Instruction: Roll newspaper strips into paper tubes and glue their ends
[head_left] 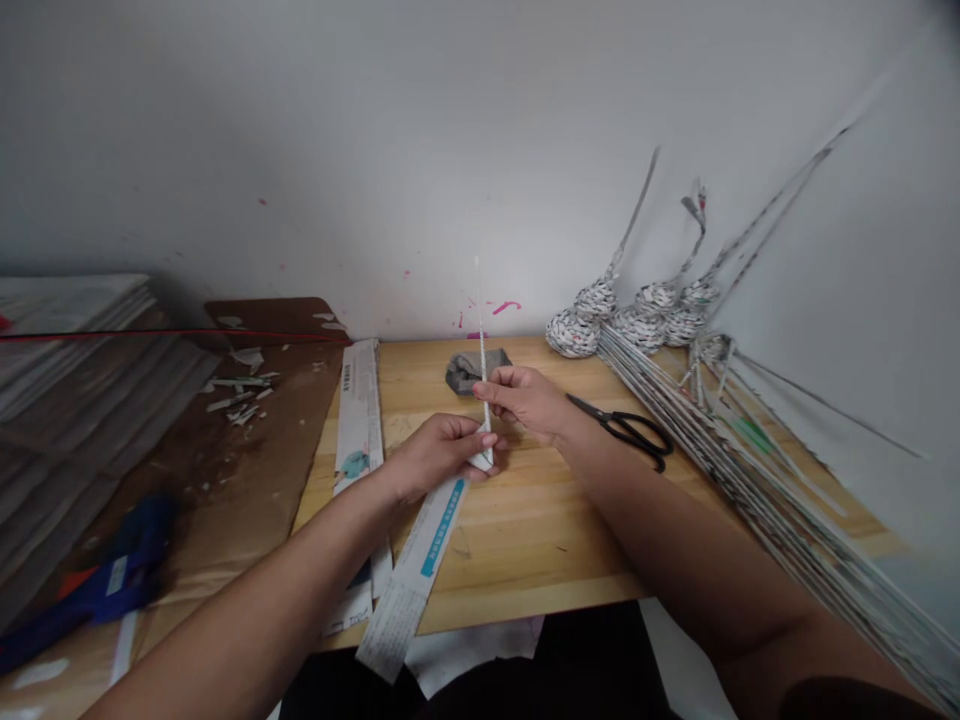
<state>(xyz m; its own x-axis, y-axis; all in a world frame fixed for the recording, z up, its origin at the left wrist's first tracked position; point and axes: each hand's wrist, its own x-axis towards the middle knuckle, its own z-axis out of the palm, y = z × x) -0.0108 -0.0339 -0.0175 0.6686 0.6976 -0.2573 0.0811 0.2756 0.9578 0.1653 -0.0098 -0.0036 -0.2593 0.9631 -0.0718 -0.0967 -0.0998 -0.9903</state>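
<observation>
A newspaper strip (429,560), partly rolled into a thin tube, is held between both hands above the wooden table. My left hand (450,447) is closed on the lower end, where the flat paper wraps into the roll. Higher up, my right hand (517,398) pinches the narrow rolled paper tube (483,345), whose tip points up toward the wall. The strip's flat tail slants down past the table's front edge. Just behind the hands lies a crumpled grey cloth (461,370). To the right of my right hand rest black-handled scissors (626,428).
Flat newspaper strips (360,400) lie left of the hands. Farther left are cardboard (289,420) with paper scraps, stacked newspapers (82,300) and a blue glue gun (124,575). Woven paper gourd shapes (574,333) and a long bundle of paper tubes (697,460) occupy the right.
</observation>
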